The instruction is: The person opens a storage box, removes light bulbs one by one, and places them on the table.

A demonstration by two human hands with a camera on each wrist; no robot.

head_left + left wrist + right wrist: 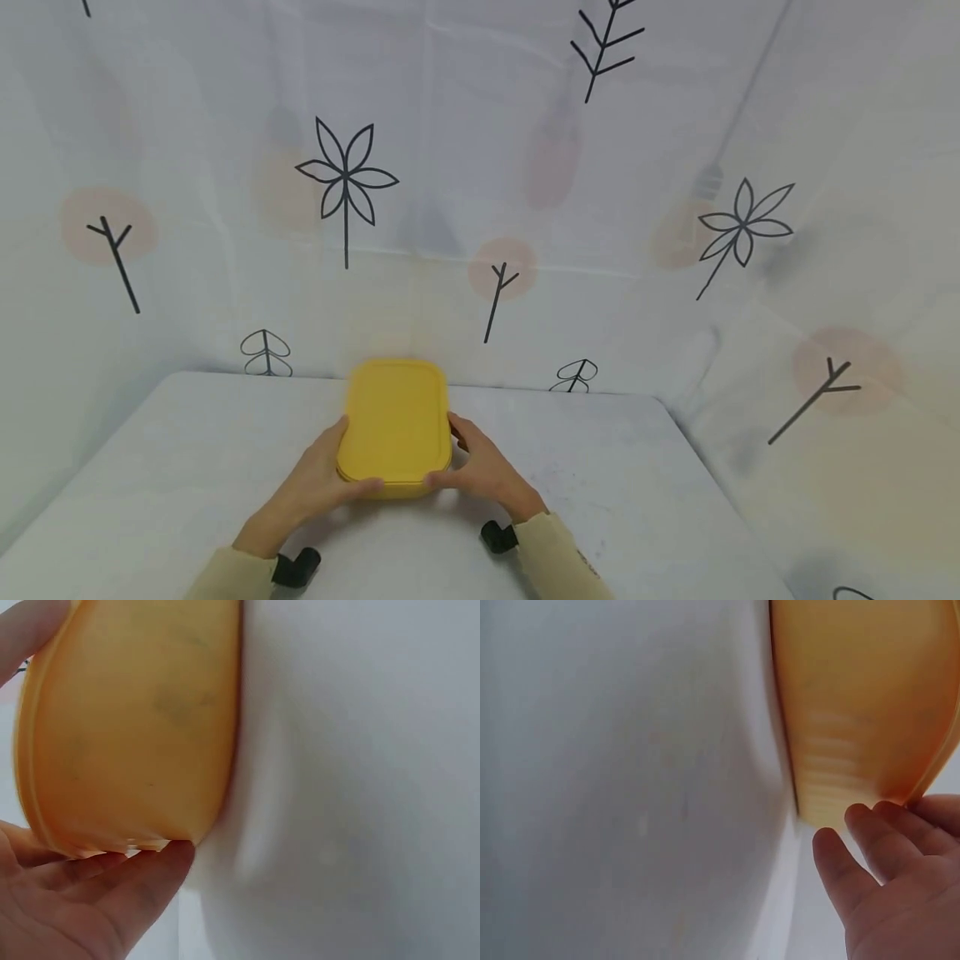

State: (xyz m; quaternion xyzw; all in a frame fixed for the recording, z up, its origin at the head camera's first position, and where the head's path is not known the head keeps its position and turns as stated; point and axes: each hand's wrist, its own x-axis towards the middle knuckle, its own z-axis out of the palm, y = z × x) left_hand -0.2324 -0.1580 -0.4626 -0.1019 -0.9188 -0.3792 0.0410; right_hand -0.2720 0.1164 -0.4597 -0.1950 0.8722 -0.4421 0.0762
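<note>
White table (637,492), pale backdrop (465,108), black plant drawings (346,176).

No text, label, brand or number is legible from where I stand. One small dark marking (587,562) is noted on the cream right sleeve (553,550); it runs along the outer edge and is too small to make out. The yellow box (393,421) shows a plain lid; the grey smudges on its side wall, seen at the left wrist, form no readable character. The printed backdrop (465,150) bears line-drawn plants and pale blots, pictorial only.
</note>
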